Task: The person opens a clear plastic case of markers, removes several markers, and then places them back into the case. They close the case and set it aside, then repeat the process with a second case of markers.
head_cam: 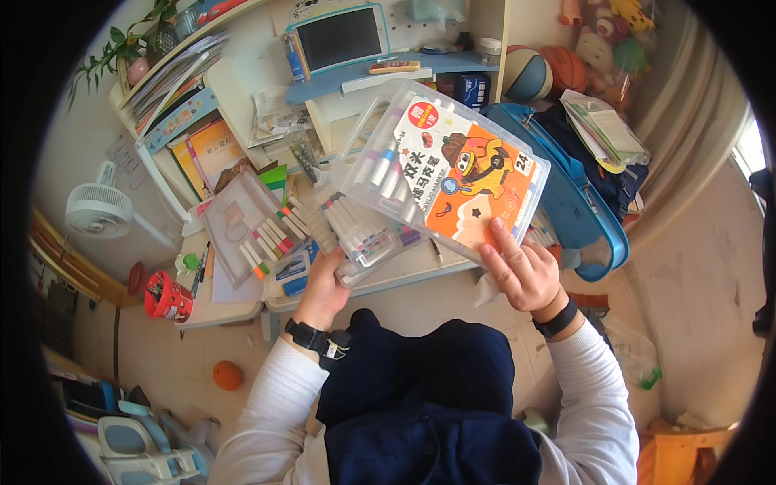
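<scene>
My right hand (521, 273) grips the lower right edge of a clear plastic marker case (479, 176), tilted above the desk, with an orange and white cartoon label and markers inside. My left hand (327, 288) holds the near left corner of another clear marker case (370, 242), filled with rows of markers. The raised case partly covers what lies behind it. Left of my left hand, loose markers (273, 239) with pink, green and orange ends lie near an open clear plastic case (233, 224).
A red pen cup (167, 297) stands at the desk's left corner. A blue bag (564, 188) lies at the right. A framed screen (339, 39) stands on the shelf behind. An orange ball-shaped thing (228, 375) is on the floor, and a white fan (99, 209) is at the left.
</scene>
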{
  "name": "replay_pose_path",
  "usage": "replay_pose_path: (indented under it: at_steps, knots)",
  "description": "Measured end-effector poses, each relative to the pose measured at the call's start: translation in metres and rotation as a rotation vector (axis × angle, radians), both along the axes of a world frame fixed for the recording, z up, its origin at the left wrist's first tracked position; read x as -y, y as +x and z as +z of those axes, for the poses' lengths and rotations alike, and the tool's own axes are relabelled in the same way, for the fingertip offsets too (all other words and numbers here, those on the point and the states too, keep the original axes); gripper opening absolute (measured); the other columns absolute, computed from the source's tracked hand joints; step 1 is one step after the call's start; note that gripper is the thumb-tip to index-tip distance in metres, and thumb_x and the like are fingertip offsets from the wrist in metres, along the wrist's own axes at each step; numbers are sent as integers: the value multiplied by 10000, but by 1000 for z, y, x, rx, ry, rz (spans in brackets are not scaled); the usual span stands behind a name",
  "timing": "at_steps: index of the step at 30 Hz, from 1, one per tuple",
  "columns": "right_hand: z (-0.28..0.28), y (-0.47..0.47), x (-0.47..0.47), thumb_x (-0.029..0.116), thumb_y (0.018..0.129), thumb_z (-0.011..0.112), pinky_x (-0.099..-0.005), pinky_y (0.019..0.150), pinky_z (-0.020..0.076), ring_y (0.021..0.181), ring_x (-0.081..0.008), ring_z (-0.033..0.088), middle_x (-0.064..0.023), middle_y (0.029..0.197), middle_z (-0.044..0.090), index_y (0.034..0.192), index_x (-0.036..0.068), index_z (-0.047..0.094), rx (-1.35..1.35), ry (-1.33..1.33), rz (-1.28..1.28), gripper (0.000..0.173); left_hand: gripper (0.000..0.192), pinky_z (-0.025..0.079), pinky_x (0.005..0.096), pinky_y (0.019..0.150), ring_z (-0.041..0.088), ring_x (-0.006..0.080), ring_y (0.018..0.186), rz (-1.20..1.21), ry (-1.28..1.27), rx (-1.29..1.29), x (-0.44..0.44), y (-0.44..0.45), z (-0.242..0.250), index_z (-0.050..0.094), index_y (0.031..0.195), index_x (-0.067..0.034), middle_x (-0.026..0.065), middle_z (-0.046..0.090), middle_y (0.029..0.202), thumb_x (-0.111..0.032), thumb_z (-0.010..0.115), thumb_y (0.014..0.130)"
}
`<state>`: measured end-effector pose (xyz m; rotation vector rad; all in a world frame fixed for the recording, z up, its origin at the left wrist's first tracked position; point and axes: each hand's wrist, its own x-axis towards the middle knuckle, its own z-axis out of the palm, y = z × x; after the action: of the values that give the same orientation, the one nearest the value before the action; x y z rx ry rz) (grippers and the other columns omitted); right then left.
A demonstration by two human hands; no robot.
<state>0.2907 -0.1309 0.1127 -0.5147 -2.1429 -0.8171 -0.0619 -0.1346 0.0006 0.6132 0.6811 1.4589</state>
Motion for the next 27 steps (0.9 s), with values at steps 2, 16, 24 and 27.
replay_pose_path:
  at_steps: [2, 16, 24, 27]
  knots:
    - [1, 3, -2, 80, 812, 680, -304, 708, 584, 613, -131, 614, -266, 1235, 645, 1204, 8, 645, 2, -12, -6, 401, 502, 496, 401, 996, 604, 240, 1162, -24, -11, 22, -4, 3, 1, 480, 1367, -31, 99, 603, 1284, -154, 674, 921]
    - [27, 57, -19, -55, 772, 604, -301, 641, 565, 794, -269, 719, -282, 1305, 599, 1239, -35, 636, -125, -17, -236, 469, 436, 561, 371, 881, 656, 227, 1054, -139, -1, 148, -54, 66, 21, 535, 1284, -12, 103, 638, 1213, -86, 709, 891]
    - [27, 67, -25, -95, 813, 562, -307, 651, 558, 839, -277, 717, -217, 1358, 587, 1287, -7, 603, -101, -48, -314, 484, 258, 560, 322, 696, 682, 170, 883, -51, -37, 67, -99, 149, 28, 644, 1086, -38, 66, 689, 1022, -94, 748, 857]
    - [26, 71, -24, -110, 800, 572, -315, 674, 567, 905, -288, 714, -223, 1368, 576, 1299, -12, 586, -86, -60, -322, 509, 314, 570, 334, 705, 681, 190, 907, -45, -49, 170, -99, 171, 26, 615, 1112, -38, 76, 678, 1045, -52, 758, 832]
